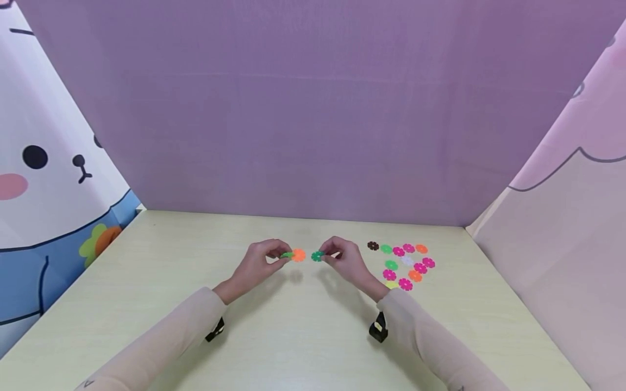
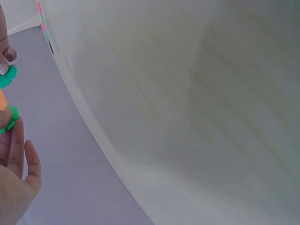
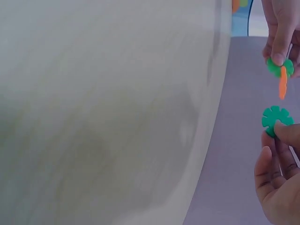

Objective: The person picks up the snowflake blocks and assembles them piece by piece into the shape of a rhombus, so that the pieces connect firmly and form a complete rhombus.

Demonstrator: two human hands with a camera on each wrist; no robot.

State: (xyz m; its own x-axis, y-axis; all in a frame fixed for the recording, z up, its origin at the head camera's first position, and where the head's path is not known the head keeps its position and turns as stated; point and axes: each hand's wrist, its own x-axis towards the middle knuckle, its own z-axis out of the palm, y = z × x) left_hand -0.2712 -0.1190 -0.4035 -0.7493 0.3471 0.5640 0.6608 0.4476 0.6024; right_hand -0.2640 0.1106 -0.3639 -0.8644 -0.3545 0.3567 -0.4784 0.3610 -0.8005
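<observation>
My left hand (image 1: 259, 263) pinches a light green notched disc (image 3: 273, 68) between thumb and fingers. An orange notched disc (image 1: 298, 255) is slotted crosswise into that green disc and sticks out toward the right. Facing it, my right hand (image 1: 348, 262) pinches a darker green notched disc (image 1: 317, 256) by its edge. In the right wrist view this darker disc (image 3: 276, 119) shows its slots all round, with a small gap between it and the orange one. Both hands are raised over the table, and their shadows fall below.
On the right of the pale table (image 1: 293, 342) lie several loose notched discs in pink, green, orange, white and yellow, with a dark brown disc (image 1: 373, 246) at their left end. A purple partition (image 1: 303, 125) rises behind the table, and printed cloth hangs on both sides.
</observation>
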